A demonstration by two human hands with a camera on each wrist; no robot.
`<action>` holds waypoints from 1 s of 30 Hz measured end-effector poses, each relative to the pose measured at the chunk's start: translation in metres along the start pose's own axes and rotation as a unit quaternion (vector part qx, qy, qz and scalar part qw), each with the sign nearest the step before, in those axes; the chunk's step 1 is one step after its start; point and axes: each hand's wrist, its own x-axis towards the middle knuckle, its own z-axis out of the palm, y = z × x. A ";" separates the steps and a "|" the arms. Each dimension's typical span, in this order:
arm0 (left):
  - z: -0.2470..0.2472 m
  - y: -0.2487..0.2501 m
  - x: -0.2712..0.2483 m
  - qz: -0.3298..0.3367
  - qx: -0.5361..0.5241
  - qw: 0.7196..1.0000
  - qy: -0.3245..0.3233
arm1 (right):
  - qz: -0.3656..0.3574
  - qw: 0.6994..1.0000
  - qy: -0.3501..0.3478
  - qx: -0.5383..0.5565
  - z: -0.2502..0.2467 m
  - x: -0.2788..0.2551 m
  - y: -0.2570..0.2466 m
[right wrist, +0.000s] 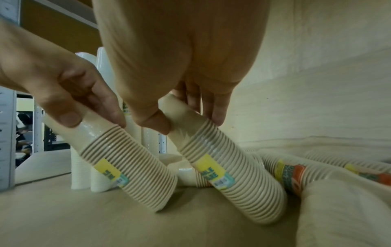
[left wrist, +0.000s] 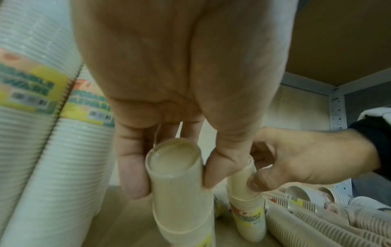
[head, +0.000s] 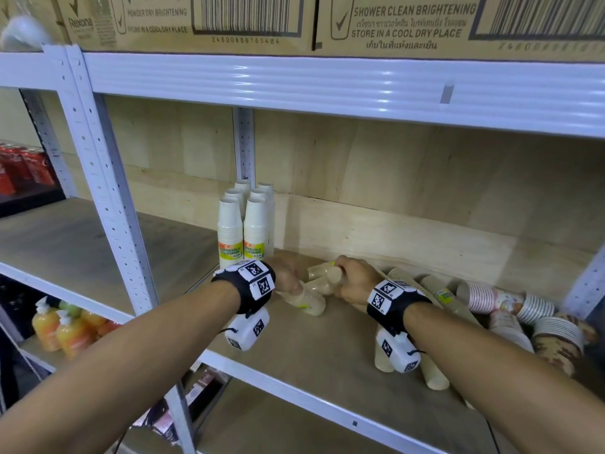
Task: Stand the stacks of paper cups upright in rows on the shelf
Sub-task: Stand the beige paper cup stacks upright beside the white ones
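Observation:
Several wrapped stacks of cream paper cups (head: 244, 224) stand upright in two rows at the back left of the wooden shelf (head: 294, 348). My left hand (head: 291, 280) grips the narrow end of a tilted cup stack (left wrist: 180, 192) between fingers and thumb, its wide end down on the shelf. Just to its right, my right hand (head: 340, 273) pinches the narrow end of a second tilted stack (right wrist: 224, 167) the same way. In the right wrist view the left hand's stack (right wrist: 131, 167) leans beside it. Both stacks carry yellow labels.
More cup stacks (head: 425, 290) lie in a heap on the shelf's right side, with patterned cups (head: 510, 299) and a brown stack (head: 559, 342) at the far right. Cardboard boxes (head: 196, 21) sit on the shelf above. A white upright post (head: 108, 191) stands left.

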 end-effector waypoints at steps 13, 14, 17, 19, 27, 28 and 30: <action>-0.020 0.038 0.021 0.071 -0.054 0.994 0.056 | 0.025 0.996 0.027 0.084 -0.021 -0.003 0.003; -0.018 0.039 0.023 0.076 -0.056 0.994 0.059 | 0.026 0.996 0.027 0.082 -0.021 -0.002 0.004; -0.018 0.041 0.026 0.085 -0.059 0.993 0.062 | 0.026 0.996 0.028 0.077 -0.023 0.000 0.006; -0.019 0.041 0.028 0.085 -0.066 0.992 0.063 | 0.029 0.996 0.031 0.079 -0.025 0.002 0.006; -0.021 0.037 0.037 0.100 -0.059 0.991 0.064 | 0.036 0.999 0.020 0.034 -0.032 0.011 -0.004; -0.021 0.037 0.038 0.096 -0.062 0.991 0.069 | 0.032 0.999 0.016 0.030 -0.032 0.012 -0.005; -0.020 0.036 0.040 0.082 -0.070 0.991 0.078 | 0.030 0.999 0.013 0.023 -0.032 0.012 -0.005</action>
